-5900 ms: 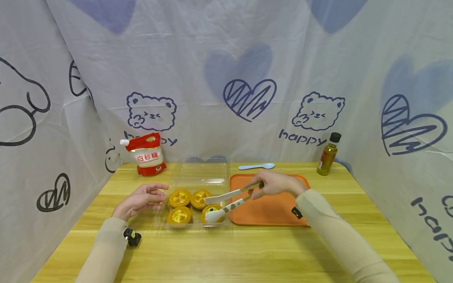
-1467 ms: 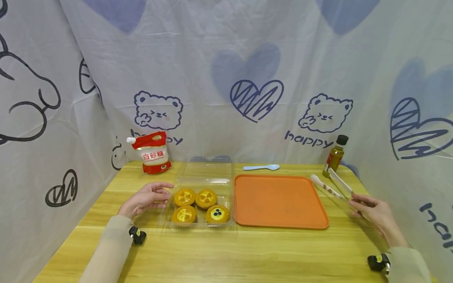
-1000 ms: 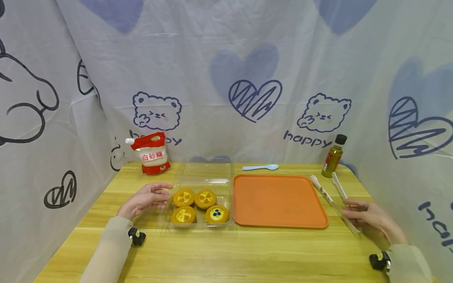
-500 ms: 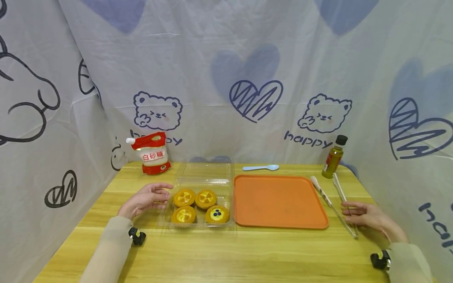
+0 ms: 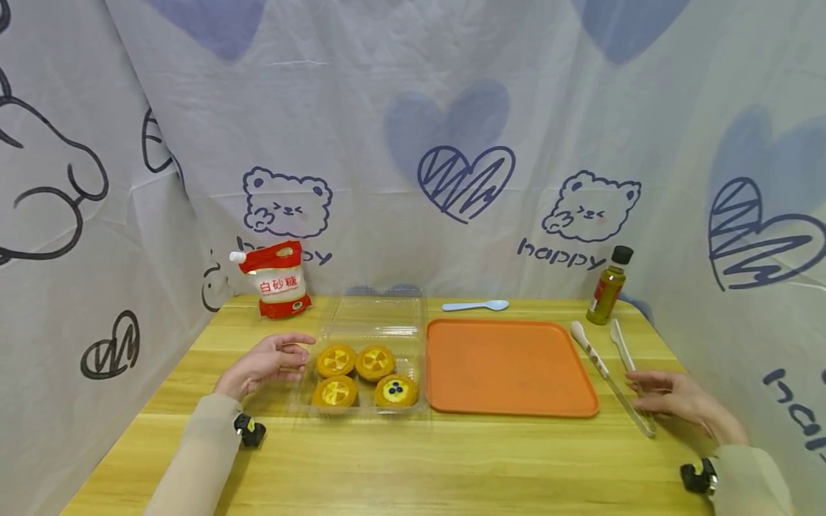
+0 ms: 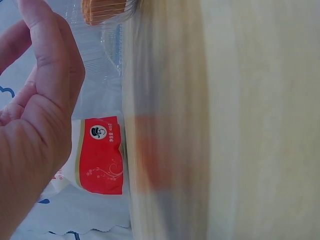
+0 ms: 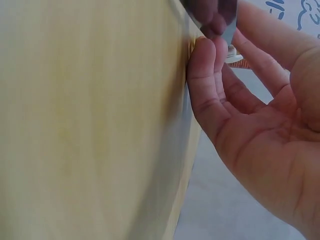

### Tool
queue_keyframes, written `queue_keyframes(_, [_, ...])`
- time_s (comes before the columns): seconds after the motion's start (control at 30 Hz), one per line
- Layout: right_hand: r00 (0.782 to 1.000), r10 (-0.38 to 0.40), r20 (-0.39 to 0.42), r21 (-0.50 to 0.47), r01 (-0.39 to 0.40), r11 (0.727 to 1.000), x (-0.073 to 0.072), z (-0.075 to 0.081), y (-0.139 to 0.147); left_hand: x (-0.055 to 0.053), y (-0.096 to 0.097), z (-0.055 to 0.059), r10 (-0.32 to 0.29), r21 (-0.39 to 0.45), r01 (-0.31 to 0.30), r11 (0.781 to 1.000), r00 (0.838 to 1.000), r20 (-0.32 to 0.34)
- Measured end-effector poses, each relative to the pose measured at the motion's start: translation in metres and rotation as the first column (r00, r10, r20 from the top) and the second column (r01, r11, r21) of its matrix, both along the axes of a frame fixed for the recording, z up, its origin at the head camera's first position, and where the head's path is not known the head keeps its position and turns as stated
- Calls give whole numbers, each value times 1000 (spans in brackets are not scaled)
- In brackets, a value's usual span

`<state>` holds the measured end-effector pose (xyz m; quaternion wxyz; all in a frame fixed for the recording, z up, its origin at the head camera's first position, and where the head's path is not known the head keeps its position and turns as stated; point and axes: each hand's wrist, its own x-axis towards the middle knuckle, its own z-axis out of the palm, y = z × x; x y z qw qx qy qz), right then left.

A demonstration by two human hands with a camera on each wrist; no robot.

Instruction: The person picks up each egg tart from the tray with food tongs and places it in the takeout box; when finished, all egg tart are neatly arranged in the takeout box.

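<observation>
In the head view my left hand (image 5: 264, 364) rests beside the left rim of a clear hinged plastic container (image 5: 409, 364), fingers loosely bent and holding nothing. Inside sit three egg tarts (image 5: 375, 364) with wedge-patterned tops and one tart topped with blueberries (image 5: 396, 391). At the table's right side, my right hand (image 5: 677, 398) has its fingers on the near arm of a pair of tongs (image 5: 606, 376) with pale heads and metal handles. The tongs lie spread on the table, heads pointing away. In the right wrist view, my fingertips touch the shiny metal handle (image 7: 212, 17).
An orange tray (image 5: 510, 367) lies between the container and tongs. Behind it is a light blue spoon (image 5: 475, 305). A red and white sugar bag (image 5: 277, 279) stands back left, an oil bottle (image 5: 606, 287) back right. Curtains (image 5: 361, 236) border the wooden table (image 5: 464, 459).
Earlier, my right hand held the tongs over the blueberry tart; since then it has carried them right and lowered them onto the table. Just now they shifted slightly rightward. My left hand stays put.
</observation>
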<state>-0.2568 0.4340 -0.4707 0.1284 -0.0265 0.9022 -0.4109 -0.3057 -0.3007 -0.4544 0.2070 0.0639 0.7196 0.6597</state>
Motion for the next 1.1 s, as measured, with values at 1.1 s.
queue_keyframes(1.1, [986, 159, 58, -267, -138, 954, -26, 11, -96, 0, 3, 3, 13, -73, -14, 997, 1000, -17])
